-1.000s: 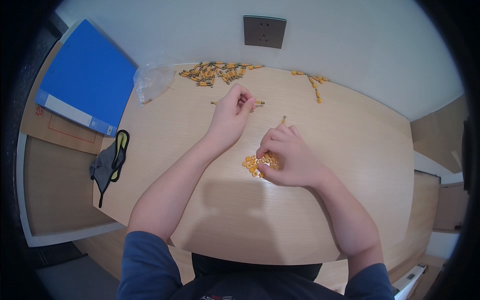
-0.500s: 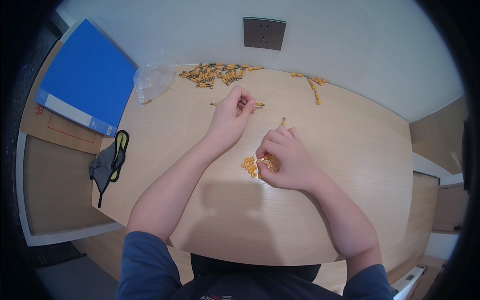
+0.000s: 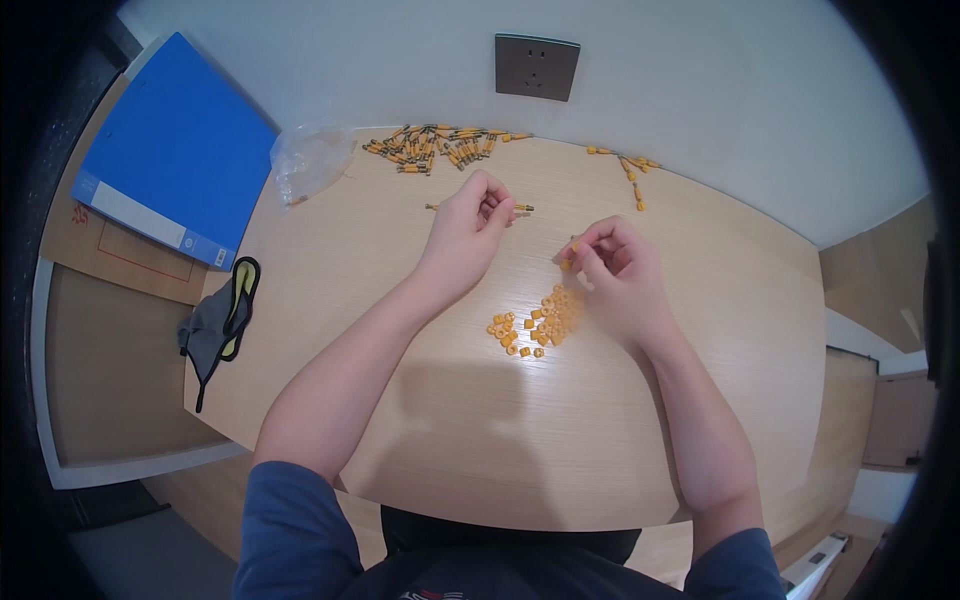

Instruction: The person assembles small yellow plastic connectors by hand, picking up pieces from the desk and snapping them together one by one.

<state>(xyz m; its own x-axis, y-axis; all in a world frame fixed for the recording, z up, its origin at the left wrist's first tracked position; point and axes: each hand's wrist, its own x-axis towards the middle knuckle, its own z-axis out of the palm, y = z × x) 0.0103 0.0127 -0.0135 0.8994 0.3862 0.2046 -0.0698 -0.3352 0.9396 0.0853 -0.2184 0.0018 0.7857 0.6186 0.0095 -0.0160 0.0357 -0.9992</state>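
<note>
My left hand (image 3: 474, 222) is closed in a pinch above the table, the thing between its fingertips hidden. A thin yellow-and-dark rod end (image 3: 523, 208) shows just right of its fingers, another rod end (image 3: 431, 207) on its left; I cannot tell whether either is held. My right hand (image 3: 630, 275) pinches a small yellow cap (image 3: 575, 247) between thumb and fingers. Beside and below that hand lies a loose pile of small yellow caps (image 3: 550, 312), some with holes through them.
Many yellow rods with dark ends (image 3: 430, 147) lie heaped against the wall, near a clear plastic bag (image 3: 310, 170). Several capped rods (image 3: 630, 170) lie at the far right. A blue folder (image 3: 170, 150) and a grey pouch with black trim (image 3: 222, 325) rest at left.
My right hand has lifted from the pile of caps and moved up and right, now with a small yellow cap in its fingertips. The left hand has barely moved.
</note>
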